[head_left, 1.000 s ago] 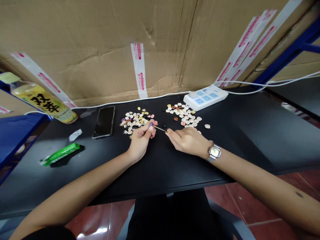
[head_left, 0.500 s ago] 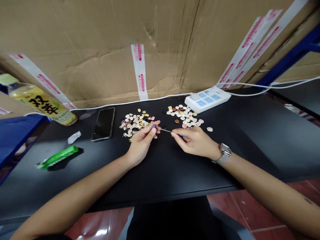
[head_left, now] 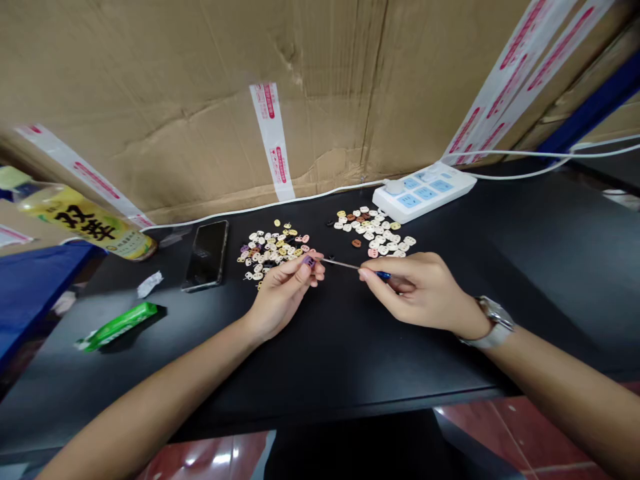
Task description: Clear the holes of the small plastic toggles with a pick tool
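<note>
My left hand (head_left: 285, 290) pinches a small purple bead (head_left: 309, 261) between thumb and fingers, just in front of a scattered pile of small cream, yellow and pink beads (head_left: 273, 245). My right hand (head_left: 423, 290) grips a thin metal tool with a blue handle (head_left: 356, 268), its tip pointing left toward the purple bead. A second pile of cream and brown beads (head_left: 375, 230) lies just beyond my right hand. Both hands hover low over the black table (head_left: 350, 347).
A black phone (head_left: 207, 255) lies left of the beads. A green packet (head_left: 117, 325), a crumpled wrapper (head_left: 149, 284) and a lying yellow-labelled bottle (head_left: 80, 223) are at the far left. A white power strip (head_left: 425, 190) with cables sits behind; cardboard (head_left: 200, 100) walls the back.
My right hand has drawn back to the right, showing more of the tool's shaft and blue handle. My left hand stays by the bead pile, still pinching the purple bead.
</note>
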`<action>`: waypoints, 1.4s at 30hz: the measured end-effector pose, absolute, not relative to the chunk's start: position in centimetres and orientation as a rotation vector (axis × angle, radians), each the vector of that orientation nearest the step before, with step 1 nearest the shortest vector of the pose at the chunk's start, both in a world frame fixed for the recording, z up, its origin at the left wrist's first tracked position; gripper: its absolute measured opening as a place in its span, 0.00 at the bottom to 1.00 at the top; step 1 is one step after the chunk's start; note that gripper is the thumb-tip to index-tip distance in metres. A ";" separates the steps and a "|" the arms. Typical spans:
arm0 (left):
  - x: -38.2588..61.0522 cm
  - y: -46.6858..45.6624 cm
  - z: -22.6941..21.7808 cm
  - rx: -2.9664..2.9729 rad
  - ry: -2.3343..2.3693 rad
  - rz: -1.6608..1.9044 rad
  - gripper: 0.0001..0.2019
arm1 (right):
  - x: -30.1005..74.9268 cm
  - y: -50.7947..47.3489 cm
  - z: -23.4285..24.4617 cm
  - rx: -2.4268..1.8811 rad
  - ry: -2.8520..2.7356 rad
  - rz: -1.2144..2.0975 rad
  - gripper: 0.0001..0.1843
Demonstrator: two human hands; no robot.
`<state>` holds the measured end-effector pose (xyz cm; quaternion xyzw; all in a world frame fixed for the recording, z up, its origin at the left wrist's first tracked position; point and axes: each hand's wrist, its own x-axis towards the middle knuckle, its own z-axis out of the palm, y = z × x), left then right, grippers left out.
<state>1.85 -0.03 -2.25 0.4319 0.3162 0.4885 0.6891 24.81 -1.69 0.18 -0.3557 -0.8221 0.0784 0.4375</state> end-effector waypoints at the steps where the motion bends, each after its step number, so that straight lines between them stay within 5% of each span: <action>1: 1.9 -0.1 -2.2 0.958 0.701 1.085 0.13 | 24.9 -1.7 0.3 -0.863 -2.036 0.201 0.07; 15: 1.9 -0.3 -2.3 1.026 0.674 1.062 0.10 | 24.7 -2.1 0.2 -0.856 -2.159 0.158 0.09; 23: 2.0 -0.3 -2.8 1.079 0.740 1.096 0.10 | 24.4 -2.6 0.1 -0.827 -2.372 -0.320 0.10; 32: 2.2 0.1 -2.9 1.081 0.830 1.166 0.11 | 20.7 -4.6 -0.6 -1.310 -1.774 0.817 0.17; 35: 2.2 0.1 -2.8 1.094 0.836 1.161 0.11 | 20.1 -4.6 -1.0 -1.374 -1.602 0.969 0.20; 38: 2.2 0.1 -2.8 1.102 0.826 1.167 0.11 | 20.4 -4.4 -0.4 -1.367 -1.796 0.797 0.19; 42: 2.1 0.1 -2.9 1.100 0.817 1.173 0.13 | 20.6 -4.1 1.6 -1.274 -2.381 0.023 0.13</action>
